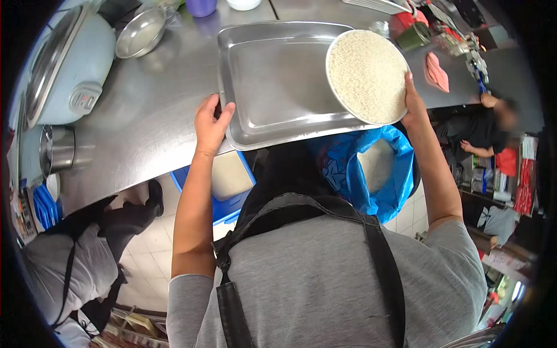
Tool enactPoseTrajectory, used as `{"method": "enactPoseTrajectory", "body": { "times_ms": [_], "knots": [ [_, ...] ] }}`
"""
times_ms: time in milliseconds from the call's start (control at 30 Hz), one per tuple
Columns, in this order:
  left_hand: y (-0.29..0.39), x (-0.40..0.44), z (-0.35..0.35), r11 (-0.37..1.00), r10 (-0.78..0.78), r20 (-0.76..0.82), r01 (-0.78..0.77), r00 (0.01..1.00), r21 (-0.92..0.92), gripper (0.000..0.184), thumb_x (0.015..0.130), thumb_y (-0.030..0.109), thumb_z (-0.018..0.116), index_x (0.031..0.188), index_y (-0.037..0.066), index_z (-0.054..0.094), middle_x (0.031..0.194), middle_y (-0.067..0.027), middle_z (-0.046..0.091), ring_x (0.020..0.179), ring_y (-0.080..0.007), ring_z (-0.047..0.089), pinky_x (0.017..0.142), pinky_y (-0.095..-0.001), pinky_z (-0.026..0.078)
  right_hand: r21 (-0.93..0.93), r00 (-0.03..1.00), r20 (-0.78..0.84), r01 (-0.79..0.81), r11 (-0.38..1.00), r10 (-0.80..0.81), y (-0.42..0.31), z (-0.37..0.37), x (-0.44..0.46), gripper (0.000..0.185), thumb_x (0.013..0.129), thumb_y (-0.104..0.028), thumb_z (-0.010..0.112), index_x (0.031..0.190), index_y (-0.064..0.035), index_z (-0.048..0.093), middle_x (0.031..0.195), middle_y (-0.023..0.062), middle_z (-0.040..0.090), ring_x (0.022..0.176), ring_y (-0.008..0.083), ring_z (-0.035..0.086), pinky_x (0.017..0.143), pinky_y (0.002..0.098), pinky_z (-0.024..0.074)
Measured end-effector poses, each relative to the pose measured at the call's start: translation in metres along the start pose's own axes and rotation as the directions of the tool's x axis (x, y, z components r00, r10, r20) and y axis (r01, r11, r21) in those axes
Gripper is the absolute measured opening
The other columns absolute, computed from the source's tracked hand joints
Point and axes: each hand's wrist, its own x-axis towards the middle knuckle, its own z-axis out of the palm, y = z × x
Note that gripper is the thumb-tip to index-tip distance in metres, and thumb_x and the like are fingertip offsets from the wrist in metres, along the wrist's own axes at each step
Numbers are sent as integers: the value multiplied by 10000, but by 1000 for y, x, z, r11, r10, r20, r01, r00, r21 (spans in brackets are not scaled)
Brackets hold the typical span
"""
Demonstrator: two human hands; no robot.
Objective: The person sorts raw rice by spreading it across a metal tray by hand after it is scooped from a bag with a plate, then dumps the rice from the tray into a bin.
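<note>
A round, pale-rimmed dish heaped with white rice (pixel 368 75) is in my right hand (pixel 414 103), whose thumb lies over the rim. The dish is above the right end of a large metal tray (pixel 255 132); the bare bottom of the tray shows beside it. My left hand (pixel 212 123) is at the tray's left front corner, thumb and fingers apart, the fingertips near or against its edge. Below the counter edge, a blue sack (pixel 400 174) stands open with rice (pixel 376 164) inside.
A blue bin (pixel 232 216) with pale grains sits under the counter (pixel 145 116). At left stand a large rice cooker (pixel 78 64) and a metal bowl (pixel 141 33). A pink cloth (pixel 436 72) lies at right. Other people (pixel 81 267) (pixel 476 130) stand on both sides.
</note>
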Motion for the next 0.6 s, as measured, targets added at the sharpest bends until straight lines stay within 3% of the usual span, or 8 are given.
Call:
{"method": "enactPoseTrajectory", "body": {
  "times_ms": [333,467,600],
  "knots": [
    [6,1,-2,999,3,-9,-2,1000,52,286,806,256,706,952,18,643,835,-98,599,792,-272,547,750,-369,450,-291,980,159,163,943,-121,3,77,38,714,889,-550,650,1242,69,588,1140,142,650,1036,225,610,917,348,475],
    [4,2,-2,1000,0,-2,0,1000,11,282,805,247,704,942,9,642,834,-103,598,792,-272,551,744,-367,449,-342,929,227,357,869,-292,-3,89,46,571,915,-439,665,1216,45,623,1076,104,674,1006,180,616,888,288,471],
    [3,2,-1,1000,2,2,-2,1000,-17,281,806,238,704,944,1,642,826,-108,594,787,-275,552,738,-365,447,-443,763,307,643,624,-568,-25,111,23,313,923,-214,676,1166,-16,672,1005,50,704,961,118,625,829,257,468]
  ]
}}
